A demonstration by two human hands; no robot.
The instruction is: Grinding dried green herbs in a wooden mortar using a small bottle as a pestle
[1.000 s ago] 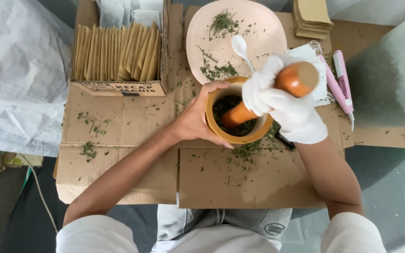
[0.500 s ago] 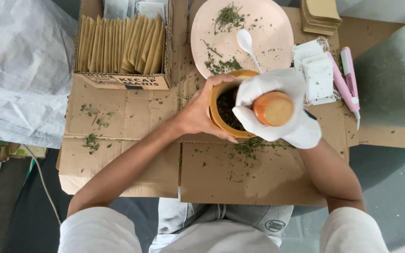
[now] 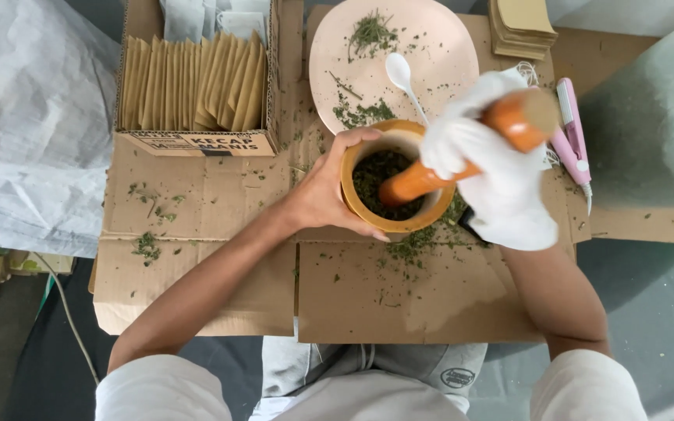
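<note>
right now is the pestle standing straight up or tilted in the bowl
Tilted. The pestle leans up to the right; its tip sits in the dark herbs inside the bowl, gripped by the gloved right hand.

You sit at a makeshift floor workstation for packing dried herbs by hand: flattened brown cardboard sheets (image 3: 220, 281) cover grey flooring, an open cardboard box (image 3: 196, 142) holds rows of kraft paper sachets (image 3: 189, 86), and white woven sacking (image 3: 33, 132) lies alongside.
</note>
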